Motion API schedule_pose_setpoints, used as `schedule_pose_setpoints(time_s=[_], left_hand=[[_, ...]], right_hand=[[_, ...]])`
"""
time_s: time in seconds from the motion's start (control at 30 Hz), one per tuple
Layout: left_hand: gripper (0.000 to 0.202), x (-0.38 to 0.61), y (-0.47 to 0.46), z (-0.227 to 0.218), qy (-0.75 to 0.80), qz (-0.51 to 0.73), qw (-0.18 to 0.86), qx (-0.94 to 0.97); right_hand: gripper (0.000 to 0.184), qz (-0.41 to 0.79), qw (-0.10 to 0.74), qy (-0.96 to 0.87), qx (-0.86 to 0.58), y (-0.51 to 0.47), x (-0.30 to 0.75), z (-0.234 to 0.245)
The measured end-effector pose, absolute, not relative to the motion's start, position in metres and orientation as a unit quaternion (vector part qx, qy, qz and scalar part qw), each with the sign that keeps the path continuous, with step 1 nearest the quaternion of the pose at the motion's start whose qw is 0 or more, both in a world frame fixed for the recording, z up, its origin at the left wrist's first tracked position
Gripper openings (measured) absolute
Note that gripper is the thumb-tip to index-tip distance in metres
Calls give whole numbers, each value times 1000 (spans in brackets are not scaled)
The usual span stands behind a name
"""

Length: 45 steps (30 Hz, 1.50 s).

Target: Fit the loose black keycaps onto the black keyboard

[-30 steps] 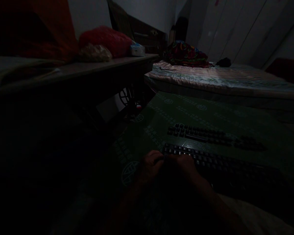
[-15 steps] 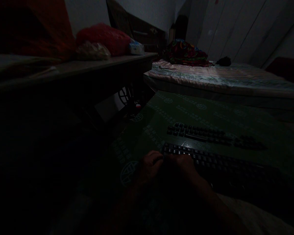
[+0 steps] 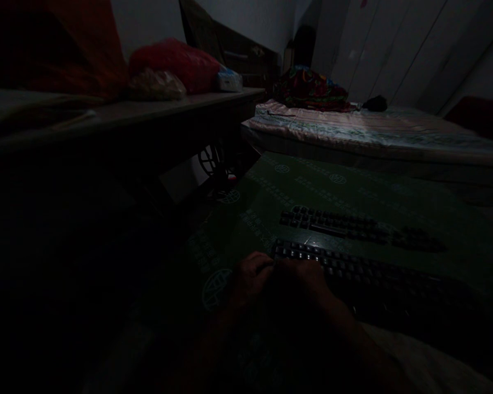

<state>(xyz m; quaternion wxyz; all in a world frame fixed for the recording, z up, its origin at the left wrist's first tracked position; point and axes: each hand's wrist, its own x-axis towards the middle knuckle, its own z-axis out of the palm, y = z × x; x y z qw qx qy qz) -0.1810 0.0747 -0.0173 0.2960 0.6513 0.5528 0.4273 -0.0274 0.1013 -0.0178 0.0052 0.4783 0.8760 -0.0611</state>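
Gloomy green board (image 3: 252, 200)! Loose keys (image 3: 328, 230) rowed beyond keyboard (image 3: 378, 273), likely keeping order; left hand (image 3: 251, 275), right hand (image 3: 307, 275) bunched at keyboard's left end, grip hidden, can't tell.

Left hand (image 3: 250, 276), right hand (image 3: 306, 276) bare; forearms (image 3: 345, 323) uncovered, shadowed.

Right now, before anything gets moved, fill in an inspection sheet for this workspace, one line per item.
Surface: green printed board, dimly lit.
Job's things: black keyboard; loose keycaps in rows beyond it.
Clutter: red bag, pale plastic bag and white packet on the side table at left.
Hands: left hand and right hand close together at the keyboard's left end; fingertips and any grip hidden.
Cables: nothing seen for certain; much is too dark.
Surroundings: bed beyond the board, bearing a patterned cloth bundle.
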Motion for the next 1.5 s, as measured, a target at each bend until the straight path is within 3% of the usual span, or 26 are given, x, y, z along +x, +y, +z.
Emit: schedule_pose_setpoints(time_s=[0.93,1.23,1.5], left_hand=[[13,-183,74,-22,551,427,307,649],[12,-186,76,-18,556,416,328,641],[13,-190,79,-17,553,403,342,644]], right_hand=[[21,-91,7,880,465,90,-23,7],[41,-42,50,892,447,70,-28,15],[42,-34,25,898,437,65,-35,5]])
